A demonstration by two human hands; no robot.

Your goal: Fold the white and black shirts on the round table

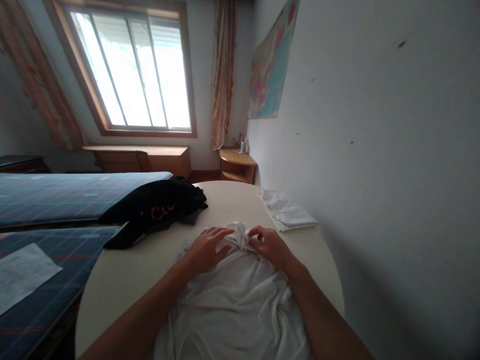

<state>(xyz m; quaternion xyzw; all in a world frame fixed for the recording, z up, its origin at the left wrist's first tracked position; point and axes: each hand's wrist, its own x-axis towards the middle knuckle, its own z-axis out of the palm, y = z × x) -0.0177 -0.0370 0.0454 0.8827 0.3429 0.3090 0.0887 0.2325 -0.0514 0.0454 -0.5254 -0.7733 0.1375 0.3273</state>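
Observation:
A crumpled white cloth point(240, 305), perhaps a garment, is spread over the near half of the round table and runs out of view at the bottom. At its far edge the fabric is bunched into a small peak. My left hand point(207, 248) lies on the left of that bunch, fingers stretched forward and thumb apart, touching the fabric. On the other side, my right hand point(273, 246) pinches the bunched edge between curled fingers and thumb. How the cloth is folded beneath the bunch is hidden.
The cream table point(225, 200) also carries a folded white cloth point(292, 210) at the right and a black garment point(161, 205) with pink lettering at the left. Plaid mattresses point(75, 197) lie left, with a paper sheet point(24, 272). A wall point(375, 200) stands close on the right.

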